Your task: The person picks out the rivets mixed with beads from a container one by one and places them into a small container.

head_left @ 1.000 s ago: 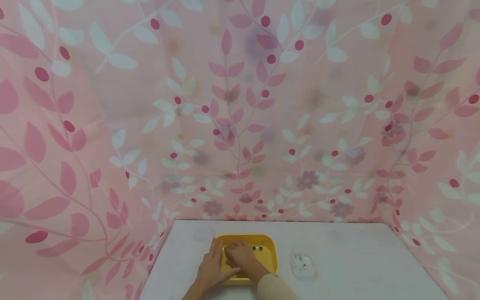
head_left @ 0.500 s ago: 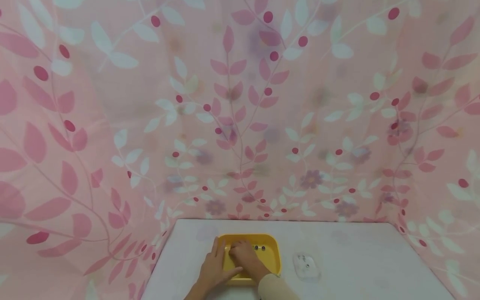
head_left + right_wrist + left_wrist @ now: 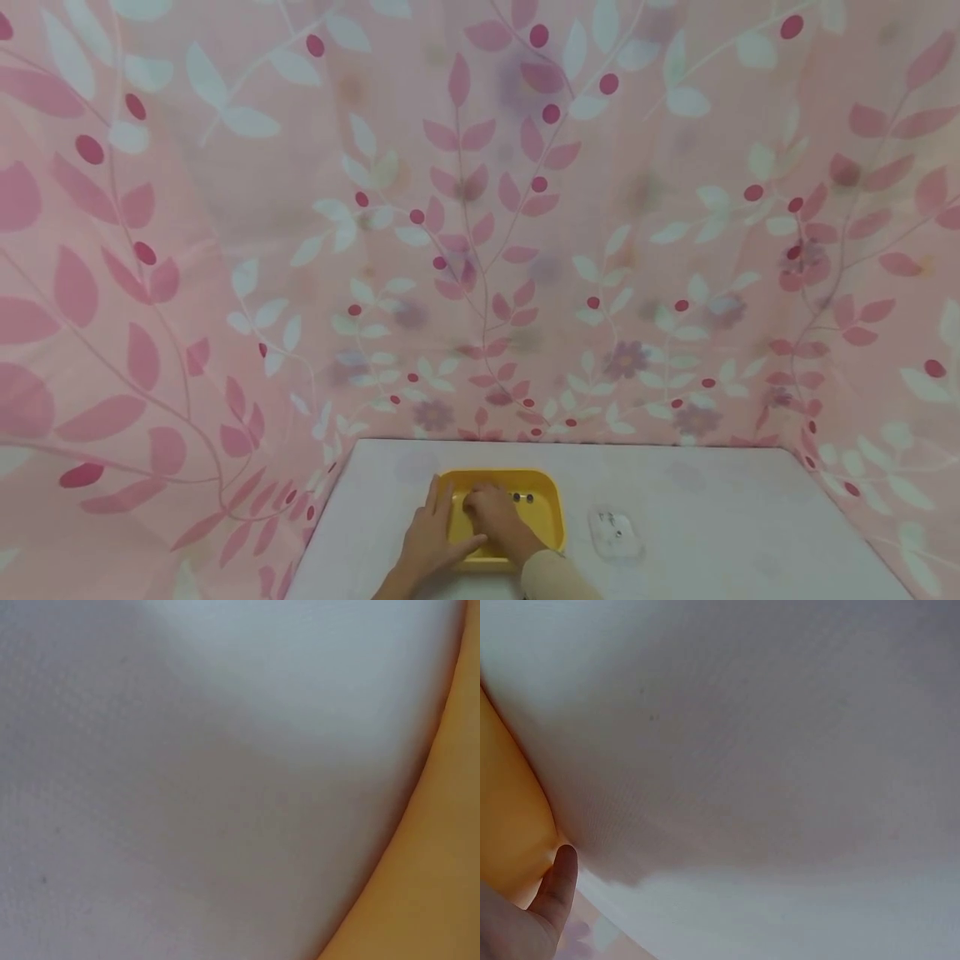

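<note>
A yellow tray point(image 3: 551, 508) with raised walls lies on the white table. My left hand point(image 3: 427, 537) rests along its left side, fingers straight over the left rim and thumb stretched along the near side. In the left wrist view a fingertip point(image 3: 566, 862) touches the tray's outer wall. Inside the tray, toward its left half, my right hand point(image 3: 491, 512) reaches down with bent fingers; the back of the hand hides the fingertips, and I cannot tell what they hold. Just right of that hand, small dark round beads point(image 3: 529, 498) sit in a row near the far wall.
A small clear plastic container point(image 3: 617, 533) with a few tiny dark bits stands right of the tray on the white table point(image 3: 720, 517). A pink leaf-patterned curtain point(image 3: 480, 250) hangs behind the table and along both sides.
The right hand has shifted slightly to the right inside the tray. The left hand keeps its place on the tray, and the whole head view has slid a little.
</note>
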`<state>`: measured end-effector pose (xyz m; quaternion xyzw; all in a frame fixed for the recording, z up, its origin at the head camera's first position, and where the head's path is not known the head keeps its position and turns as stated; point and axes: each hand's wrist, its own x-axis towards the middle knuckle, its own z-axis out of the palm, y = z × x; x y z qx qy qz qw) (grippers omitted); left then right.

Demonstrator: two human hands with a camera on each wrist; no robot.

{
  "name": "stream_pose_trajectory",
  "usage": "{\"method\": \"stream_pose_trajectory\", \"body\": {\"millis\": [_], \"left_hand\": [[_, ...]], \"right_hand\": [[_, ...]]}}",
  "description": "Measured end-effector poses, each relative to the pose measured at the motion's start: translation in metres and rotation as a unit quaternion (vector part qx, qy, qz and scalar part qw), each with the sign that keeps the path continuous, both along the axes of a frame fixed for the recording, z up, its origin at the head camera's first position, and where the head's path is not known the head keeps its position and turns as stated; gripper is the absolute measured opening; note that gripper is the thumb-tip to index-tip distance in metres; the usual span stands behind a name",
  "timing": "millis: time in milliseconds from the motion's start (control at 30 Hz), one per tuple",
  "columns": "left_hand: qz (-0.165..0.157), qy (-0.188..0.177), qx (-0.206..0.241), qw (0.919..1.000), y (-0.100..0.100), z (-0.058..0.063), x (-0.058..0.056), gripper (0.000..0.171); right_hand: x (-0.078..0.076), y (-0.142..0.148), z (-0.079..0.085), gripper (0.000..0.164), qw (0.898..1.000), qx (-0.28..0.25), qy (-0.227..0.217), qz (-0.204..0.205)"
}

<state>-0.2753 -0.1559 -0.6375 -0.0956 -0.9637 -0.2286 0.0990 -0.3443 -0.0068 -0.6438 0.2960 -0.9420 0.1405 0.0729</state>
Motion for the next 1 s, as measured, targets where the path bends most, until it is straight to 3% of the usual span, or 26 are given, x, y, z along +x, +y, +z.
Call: {"method": "stream_pose_trajectory", "body": {"millis": [200, 300, 433, 633, 767, 900, 1000], "left_hand": [[-0.001, 0.009, 0.001, 1.0000, 0.000, 0.001, 0.002, 0.112], [0.001, 0.015, 0.000, 0.9999, 0.000, 0.001, 0.002, 0.111], [0.006, 0.014, 0.002, 0.9999, 0.000, 0.000, 0.000, 0.111], [0.007, 0.004, 0.001, 1.0000, 0.002, -0.001, -0.001, 0.112], [0.006, 0.006, 0.000, 1.0000, 0.003, -0.001, 0.000, 0.112], [0.013, 0.008, -0.003, 0.9999, 0.003, 0.001, 0.001, 0.111], [0.020, 0.008, -0.006, 0.9998, 0.001, 0.001, 0.001, 0.111]], "right_hand": [[-0.001, 0.003, -0.002, 0.007, 0.998, -0.044, -0.034, -0.007], [-0.003, 0.006, -0.002, 0.006, 0.993, -0.088, -0.074, -0.016], [-0.004, 0.008, 0.000, 0.005, 0.981, -0.142, -0.128, -0.037], [0.002, 0.009, 0.003, 0.007, 0.958, -0.219, -0.167, -0.083], [0.004, 0.012, 0.008, 0.009, 0.940, -0.282, -0.169, -0.090], [0.000, 0.015, 0.011, 0.008, 0.933, -0.336, -0.120, -0.055], [-0.002, 0.017, 0.014, 0.006, 0.924, -0.364, -0.112, -0.037]]}}
